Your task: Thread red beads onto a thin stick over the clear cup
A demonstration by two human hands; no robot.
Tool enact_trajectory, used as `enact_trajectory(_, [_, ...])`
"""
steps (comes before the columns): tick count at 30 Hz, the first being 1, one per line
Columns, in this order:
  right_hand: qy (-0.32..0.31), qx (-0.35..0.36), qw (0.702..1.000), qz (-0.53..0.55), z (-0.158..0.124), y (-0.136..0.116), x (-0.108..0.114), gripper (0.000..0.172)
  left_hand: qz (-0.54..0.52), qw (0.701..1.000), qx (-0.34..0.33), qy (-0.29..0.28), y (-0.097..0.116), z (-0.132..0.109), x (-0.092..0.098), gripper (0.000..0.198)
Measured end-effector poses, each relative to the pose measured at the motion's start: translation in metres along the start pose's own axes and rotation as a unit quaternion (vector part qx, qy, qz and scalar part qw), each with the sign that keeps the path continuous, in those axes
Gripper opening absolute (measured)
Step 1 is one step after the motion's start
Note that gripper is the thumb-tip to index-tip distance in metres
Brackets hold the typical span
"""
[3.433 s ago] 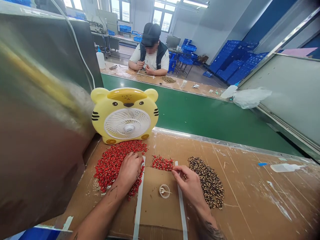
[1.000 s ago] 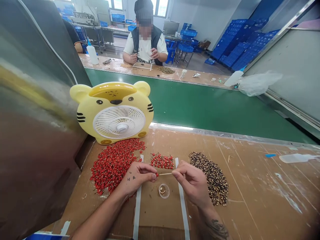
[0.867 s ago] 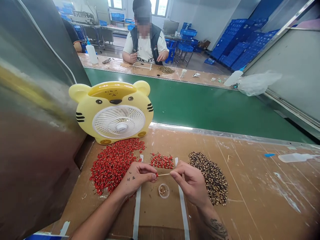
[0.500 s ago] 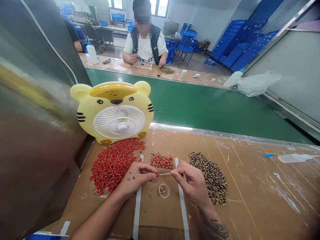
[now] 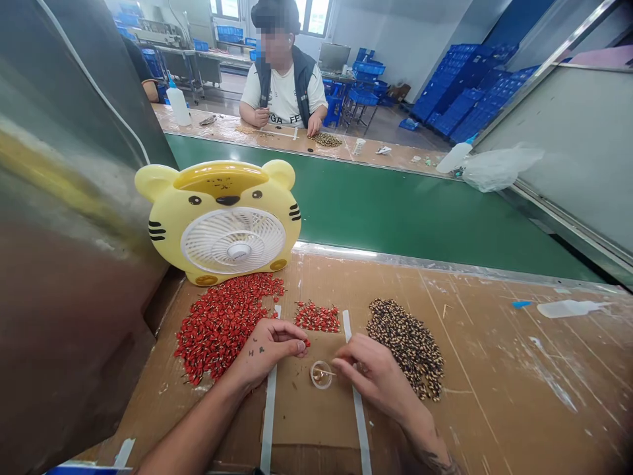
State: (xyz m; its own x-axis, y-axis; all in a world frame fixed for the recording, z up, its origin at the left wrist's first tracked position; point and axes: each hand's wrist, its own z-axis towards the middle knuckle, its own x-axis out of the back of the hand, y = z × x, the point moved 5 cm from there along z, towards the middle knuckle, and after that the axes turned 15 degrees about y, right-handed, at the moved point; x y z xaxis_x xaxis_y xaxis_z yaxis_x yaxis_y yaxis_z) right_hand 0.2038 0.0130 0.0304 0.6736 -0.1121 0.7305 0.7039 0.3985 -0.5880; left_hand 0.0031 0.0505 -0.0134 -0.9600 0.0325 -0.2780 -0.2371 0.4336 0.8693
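My left hand (image 5: 267, 349) rests just above the large heap of red seed-like beads (image 5: 220, 326), its fingertips pinching one small red bead (image 5: 307, 343). My right hand (image 5: 370, 377) is lowered beside a small transparent round cup (image 5: 321, 375), and a thin wooden stick (image 5: 329, 373) runs from its fingers into the cup. Between my hands lies a smaller patch of red beads (image 5: 316, 317). To the right of my right hand is a heap of dark speckled beads (image 5: 406, 348).
The cardboard-covered bench (image 5: 494, 356) carries two white tape strips (image 5: 357, 402) and a squeeze bottle (image 5: 568, 309). A yellow tiger-shaped fan (image 5: 232, 241) stands behind the beads. Beyond a green conveyor belt (image 5: 395, 218), a co-worker (image 5: 284, 86) sits working at the opposite bench.
My right hand has moved down and left, taking the stick from the air beside the red bead into the cup. My left hand still pinches the bead. The view has shifted slightly.
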Motion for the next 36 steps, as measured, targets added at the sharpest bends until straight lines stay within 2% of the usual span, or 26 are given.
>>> enact_trajectory(3, [0.051, -0.03, 0.998, -0.029, -0.001, 0.018, 0.024, 0.02, 0.0, 1.0, -0.002, 0.002, -0.002, 0.001, 0.002, 0.012])
enact_trajectory(4, [0.054, -0.031, 0.997, -0.047, -0.001, 0.024, 0.031, 0.019, -0.001, 1.0, -0.001, 0.002, -0.003, 0.001, 0.002, 0.012])
enact_trajectory(6, [0.013, -0.014, 0.996, -0.082, -0.003, 0.031, 0.038, 0.015, 0.001, 1.0, 0.001, 0.003, -0.003, 0.001, 0.002, 0.013])
enact_trajectory(8, [-0.053, 0.008, 0.992, -0.112, -0.008, 0.035, 0.035, 0.014, 0.004, 1.0, 0.003, 0.003, -0.003, 0.0, 0.002, 0.012])
enact_trajectory(10, [-0.093, 0.019, 0.986, -0.14, -0.012, 0.036, 0.029, 0.015, 0.006, 1.0, 0.001, 0.001, -0.002, 0.0, 0.002, 0.011])
enact_trajectory(16, [-0.108, 0.031, 0.965, -0.238, -0.015, 0.037, 0.019, 0.015, -0.008, 1.0, 0.007, -0.005, -0.001, 0.002, 0.002, 0.012])
enact_trajectory(22, [-0.097, 0.046, 0.955, -0.276, -0.017, 0.04, 0.011, 0.023, 0.004, 1.0, 0.002, -0.006, 0.001, 0.001, 0.0, 0.012])
enact_trajectory(25, [-0.088, 0.053, 0.959, -0.263, -0.017, 0.04, 0.012, 0.023, 0.002, 1.0, -0.003, -0.008, 0.001, 0.001, 0.001, 0.011])
enact_trajectory(28, [-0.071, 0.014, 0.973, -0.219, -0.015, 0.039, 0.021, 0.017, -0.007, 1.0, -0.002, -0.004, 0.0, 0.002, 0.002, 0.012])
enact_trajectory(32, [-0.029, -0.05, 0.995, -0.085, -0.011, 0.027, 0.026, 0.014, -0.016, 1.0, 0.002, -0.004, -0.002, 0.001, -0.002, 0.013])
enact_trajectory(36, [0.035, -0.023, 0.996, 0.073, 0.0, -0.003, 0.013, 0.015, -0.007, 1.0, 0.005, -0.007, -0.003, 0.0, -0.006, 0.012])
